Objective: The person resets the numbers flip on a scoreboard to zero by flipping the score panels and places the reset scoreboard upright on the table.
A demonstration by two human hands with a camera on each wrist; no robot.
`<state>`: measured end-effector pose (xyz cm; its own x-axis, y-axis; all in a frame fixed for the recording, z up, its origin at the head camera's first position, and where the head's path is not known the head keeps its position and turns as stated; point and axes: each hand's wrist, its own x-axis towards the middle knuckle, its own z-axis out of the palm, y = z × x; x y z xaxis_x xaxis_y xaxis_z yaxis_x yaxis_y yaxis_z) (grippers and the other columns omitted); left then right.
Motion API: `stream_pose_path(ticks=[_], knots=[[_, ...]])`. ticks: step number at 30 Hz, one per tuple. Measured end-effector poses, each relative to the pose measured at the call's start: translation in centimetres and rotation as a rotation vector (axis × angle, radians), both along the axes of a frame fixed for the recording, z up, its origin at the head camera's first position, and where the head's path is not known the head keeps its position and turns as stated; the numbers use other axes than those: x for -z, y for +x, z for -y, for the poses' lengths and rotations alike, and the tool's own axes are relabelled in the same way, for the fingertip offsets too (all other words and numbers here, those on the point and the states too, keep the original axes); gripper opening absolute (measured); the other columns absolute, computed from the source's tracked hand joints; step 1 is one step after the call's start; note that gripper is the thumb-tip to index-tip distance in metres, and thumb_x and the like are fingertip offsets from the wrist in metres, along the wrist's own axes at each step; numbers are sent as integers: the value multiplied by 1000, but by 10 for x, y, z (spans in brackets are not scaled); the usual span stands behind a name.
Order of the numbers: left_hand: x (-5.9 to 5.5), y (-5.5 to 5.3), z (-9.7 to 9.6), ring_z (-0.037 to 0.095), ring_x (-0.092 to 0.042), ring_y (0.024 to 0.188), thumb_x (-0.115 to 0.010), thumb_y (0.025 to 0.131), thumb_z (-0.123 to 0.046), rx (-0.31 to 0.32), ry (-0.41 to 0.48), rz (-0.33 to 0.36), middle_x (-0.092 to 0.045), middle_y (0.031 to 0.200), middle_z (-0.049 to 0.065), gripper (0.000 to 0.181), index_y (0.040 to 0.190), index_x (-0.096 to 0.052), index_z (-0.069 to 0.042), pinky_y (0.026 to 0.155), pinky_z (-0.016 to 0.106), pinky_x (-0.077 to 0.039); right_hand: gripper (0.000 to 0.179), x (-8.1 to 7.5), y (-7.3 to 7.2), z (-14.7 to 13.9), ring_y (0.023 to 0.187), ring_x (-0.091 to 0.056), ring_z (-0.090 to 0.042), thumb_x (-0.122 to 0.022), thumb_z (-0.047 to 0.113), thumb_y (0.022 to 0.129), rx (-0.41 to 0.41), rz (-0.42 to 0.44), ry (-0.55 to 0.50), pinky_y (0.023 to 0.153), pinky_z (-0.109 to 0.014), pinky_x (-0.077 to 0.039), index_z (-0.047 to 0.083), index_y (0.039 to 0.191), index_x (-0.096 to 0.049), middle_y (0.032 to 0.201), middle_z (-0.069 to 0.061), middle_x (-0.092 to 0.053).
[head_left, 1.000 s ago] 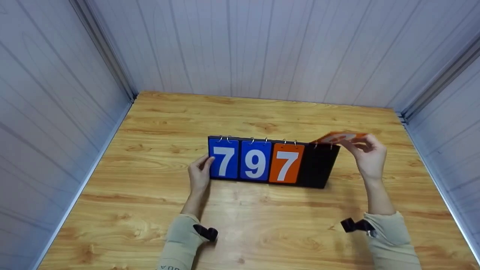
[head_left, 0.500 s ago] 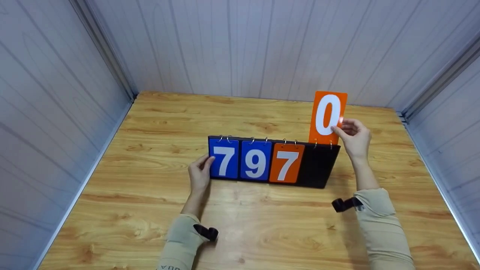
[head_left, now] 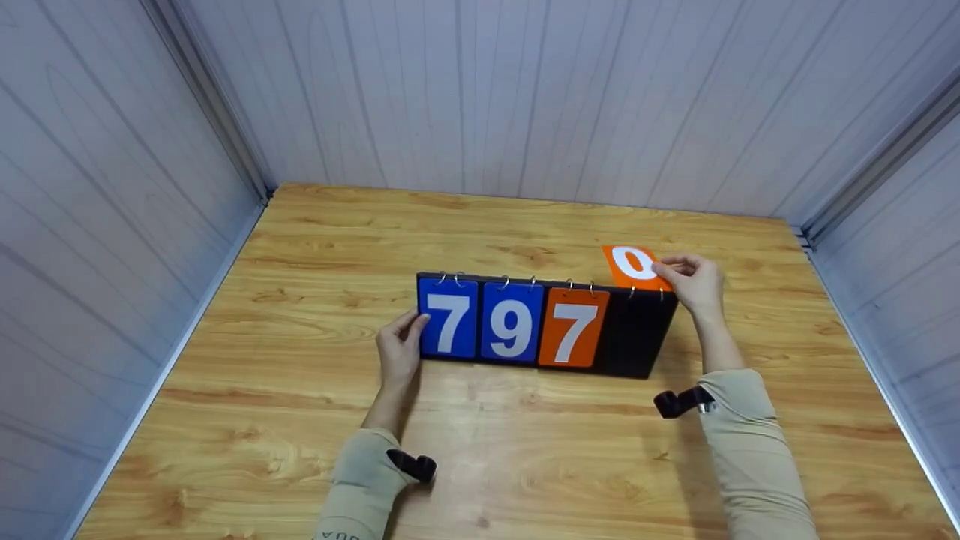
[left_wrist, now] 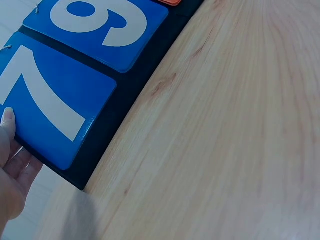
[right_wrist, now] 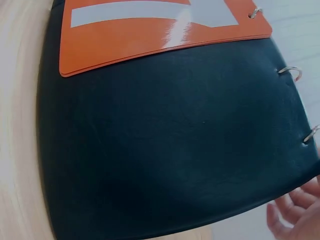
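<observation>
A black flip scoreboard [head_left: 634, 334] stands tilted on the wooden table, showing a blue 7 card [head_left: 448, 315], a blue 9 card [head_left: 511, 321] and an orange 7 card [head_left: 572, 328]. Its rightmost panel is bare black. My left hand [head_left: 399, 346] grips the board's left edge, thumb on the front beside the blue 7. At the top right, my right hand [head_left: 694, 285] pinches an orange 0 card [head_left: 630, 262], which leans back behind the top edge on its rings. In the right wrist view, fingers [right_wrist: 295, 210] show beyond the board's edge; the 0 card is hidden there.
Metal rings [right_wrist: 290, 72] run along the board's top edge. Pale panel walls [head_left: 495, 97] enclose the wooden table [head_left: 480, 450] at the back and both sides. A black wrist camera [head_left: 679, 403] sits on the right sleeve, another camera [head_left: 412, 465] on the left.
My right hand has moved left and carried the orange 0 card over the board's top; it stood upright half a second ago and now leans backward. The left hand stays put.
</observation>
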<state>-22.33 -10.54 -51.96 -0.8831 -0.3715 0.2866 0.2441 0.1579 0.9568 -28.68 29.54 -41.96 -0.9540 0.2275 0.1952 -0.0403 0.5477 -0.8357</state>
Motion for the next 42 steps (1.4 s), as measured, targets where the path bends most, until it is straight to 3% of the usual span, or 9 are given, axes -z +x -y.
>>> stream_pose_path(ticks=[5,9,14,19,27,31,37,39,42], knots=[[-1,1,1,18,-60,76,-65,79,-4,1,14,-1,-65,88,19,18,92,-66,8,63,16,-46,38,-6,3,-4,59,-48,8,-64,27,80,-18,144,122,57,-12,-39,-6,98,-63,77,-3,-64],[-14,7,-2,24,-59,77,-63,80,-1,4,15,-3,-64,88,22,17,93,-65,10,63,16,-46,48,-12,10,-4,57,-51,7,-59,39,83,-31,198,119,56,-12,-41,-6,101,-62,86,-14,-66],[-29,15,-6,24,-60,80,-62,80,2,1,1,1,-63,89,23,17,93,-64,13,67,18,-47,45,-14,23,1,57,-51,9,-59,39,83,65,69,118,58,-11,-42,-3,99,-64,91,-17,-64],[-31,15,-6,18,-59,75,-62,80,2,10,19,-3,-64,87,23,16,92,-64,12,64,16,-46,34,-12,42,11,68,-52,2,-63,33,81,193,-135,49,62,-13,-42,2,93,-66,87,-9,-65],[-28,13,-5,18,-59,71,-63,80,2,11,24,-16,-64,85,23,16,92,-65,11,62,17,-46,22,4,75,35,72,-56,-6,-66,15,80,231,-340,-166,62,-18,-46,-3,91,-63,85,-6,-63],[-29,14,-6,21,-59,71,-63,80,2,0,12,-16,-64,84,22,15,91,-65,11,61,17,-46,21,14,87,49,71,-55,-8,-68,9,78,194,-369,-275,61,-18,-46,-6,90,-61,84,-9,-62],[-31,15,-7,22,-59,72,-62,80,2,-4,-11,-13,-64,85,22,15,92,-65,11,62,18,-46,24,18,102,73,73,-55,-11,-67,-1,75,105,-324,-362,63,-18,-46,-13,94,-57,90,-21,-59],[-30,14,-7,22,-60,73,-62,80,2,-4,-20,-14,-64,85,22,15,92,-64,12,63,18,-47,26,20,106,81,74,-56,-12,-67,-4,75,90,-311,-364,64,-19,-46,-14,95,-56,92,-25,-58],[-18,9,-4,23,-60,75,-63,80,1,4,-11,-20,-64,86,22,16,92,-65,11,63,18,-47,28,26,110,90,74,-57,-15,-68,-5,73,80,-299,-370,65,-19,-46,-15,96,-55,92,-27,-58]])
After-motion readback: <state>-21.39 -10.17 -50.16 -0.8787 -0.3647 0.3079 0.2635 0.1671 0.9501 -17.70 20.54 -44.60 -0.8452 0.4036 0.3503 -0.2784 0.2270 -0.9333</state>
